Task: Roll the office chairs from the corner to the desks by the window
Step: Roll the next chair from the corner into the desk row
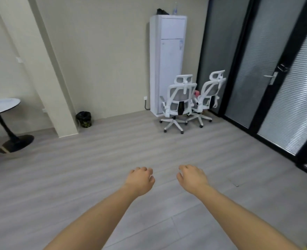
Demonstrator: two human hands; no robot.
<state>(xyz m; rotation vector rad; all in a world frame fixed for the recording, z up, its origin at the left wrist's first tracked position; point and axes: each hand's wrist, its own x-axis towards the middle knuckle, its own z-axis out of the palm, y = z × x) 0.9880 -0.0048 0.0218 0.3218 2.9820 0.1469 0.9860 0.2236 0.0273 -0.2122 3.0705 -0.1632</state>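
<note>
While a tall white cabinet fills the far corner, two white office chairs wait parked beside it, untouched. Left hand and right hand reach forward over bare floor, fingers loosely curled, holding nothing.

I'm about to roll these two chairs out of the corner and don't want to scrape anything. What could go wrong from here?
1. The left chair and right chair stand so close that their wheeled bases may tangle; pulling one could drag the other.
2. The right chair sits near the glass door and could bump it.
3. The left chair could knock the air conditioner just behind it.
</note>
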